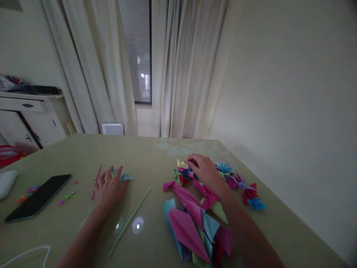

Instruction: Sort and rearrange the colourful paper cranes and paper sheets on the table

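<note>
My left hand [109,188] lies flat on the table [145,156], fingers stretched out, fingertips on a small light-blue folded paper piece [124,176]. My right hand [203,170] reaches into a pile of coloured folded paper shapes [185,175] at the far side, fingers curled down onto the pieces; whether they grip one is hidden. A heap of larger pink, blue and green folded papers [192,227] lies under my right forearm. A long pale green straw [131,219] lies between my arms. A pink straw [96,180] lies left of my left hand.
A dark tablet [39,196] lies flat at the left with small coloured bits [65,197] beside it. A white object [6,182] and a white cable [28,253] are at the left edge. More paper shapes [245,188] lie near the right edge. Curtains, a window and a cabinet stand behind.
</note>
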`<action>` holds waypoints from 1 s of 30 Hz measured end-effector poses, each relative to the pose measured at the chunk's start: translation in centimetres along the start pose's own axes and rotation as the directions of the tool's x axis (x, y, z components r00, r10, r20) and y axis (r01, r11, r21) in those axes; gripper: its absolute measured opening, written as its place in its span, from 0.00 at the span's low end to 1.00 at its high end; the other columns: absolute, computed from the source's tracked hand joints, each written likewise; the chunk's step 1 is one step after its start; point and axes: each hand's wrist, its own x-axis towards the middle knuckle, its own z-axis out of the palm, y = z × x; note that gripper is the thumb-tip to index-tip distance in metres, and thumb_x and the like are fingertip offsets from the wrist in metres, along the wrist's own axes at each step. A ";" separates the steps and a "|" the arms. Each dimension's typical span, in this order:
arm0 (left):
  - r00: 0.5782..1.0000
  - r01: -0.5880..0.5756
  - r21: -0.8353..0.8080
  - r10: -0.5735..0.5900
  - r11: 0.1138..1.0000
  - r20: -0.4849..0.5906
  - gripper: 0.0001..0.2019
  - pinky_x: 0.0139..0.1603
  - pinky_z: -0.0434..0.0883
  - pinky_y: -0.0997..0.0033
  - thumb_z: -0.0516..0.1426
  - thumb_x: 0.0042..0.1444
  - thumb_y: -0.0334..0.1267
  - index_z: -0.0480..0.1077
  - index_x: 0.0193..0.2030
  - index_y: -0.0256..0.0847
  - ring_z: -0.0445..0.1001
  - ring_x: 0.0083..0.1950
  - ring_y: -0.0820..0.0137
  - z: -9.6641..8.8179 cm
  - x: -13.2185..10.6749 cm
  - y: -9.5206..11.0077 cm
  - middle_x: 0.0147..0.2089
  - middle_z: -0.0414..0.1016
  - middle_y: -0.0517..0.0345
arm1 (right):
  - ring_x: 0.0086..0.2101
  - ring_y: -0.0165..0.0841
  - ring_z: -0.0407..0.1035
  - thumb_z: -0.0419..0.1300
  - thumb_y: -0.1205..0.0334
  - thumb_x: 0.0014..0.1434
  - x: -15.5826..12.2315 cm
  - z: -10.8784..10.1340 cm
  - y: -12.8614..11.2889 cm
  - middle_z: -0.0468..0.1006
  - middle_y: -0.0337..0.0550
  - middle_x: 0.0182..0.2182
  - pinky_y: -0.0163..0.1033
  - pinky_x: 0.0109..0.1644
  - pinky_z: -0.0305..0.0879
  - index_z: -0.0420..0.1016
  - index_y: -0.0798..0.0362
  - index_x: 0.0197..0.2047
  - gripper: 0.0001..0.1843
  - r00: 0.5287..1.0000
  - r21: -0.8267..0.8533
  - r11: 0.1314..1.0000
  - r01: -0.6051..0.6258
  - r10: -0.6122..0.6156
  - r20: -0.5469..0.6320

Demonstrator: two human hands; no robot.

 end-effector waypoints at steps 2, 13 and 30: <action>0.994 -0.022 -0.004 0.022 1.000 0.102 0.25 0.63 0.70 0.42 0.51 0.69 0.44 0.71 0.67 0.38 0.71 0.65 0.41 0.3 0.2 -0.8 0.67 0.72 0.35 | 0.40 0.37 0.79 0.64 0.69 0.68 0.1 0.2 0.3 0.85 0.46 0.39 0.38 0.45 0.66 0.82 0.53 0.43 0.05 1.000 -0.011 1.000 -0.013 0.013 0.019; 0.992 -0.001 -0.805 0.102 0.594 0.074 0.20 0.47 0.79 0.58 0.60 0.57 0.55 0.79 0.46 0.41 0.82 0.44 0.59 -0.8 0.3 2.8 0.44 0.85 0.49 | 0.41 0.36 0.78 0.62 0.63 0.71 -1.6 -0.6 -2.9 0.86 0.44 0.41 0.39 0.48 0.68 0.84 0.52 0.45 0.07 0.989 0.125 0.987 0.103 -0.116 0.094; 0.923 -0.135 -0.843 0.375 0.520 0.084 0.21 0.48 0.77 0.60 0.61 0.61 0.50 0.71 0.58 0.45 0.81 0.42 0.64 -2.7 -3.4 6.5 0.51 0.81 0.51 | 0.41 0.34 0.74 0.63 0.66 0.70 -2.0 0.4 -4.2 0.80 0.43 0.41 0.37 0.46 0.64 0.80 0.53 0.43 0.03 0.981 -0.051 0.986 0.158 -0.151 0.120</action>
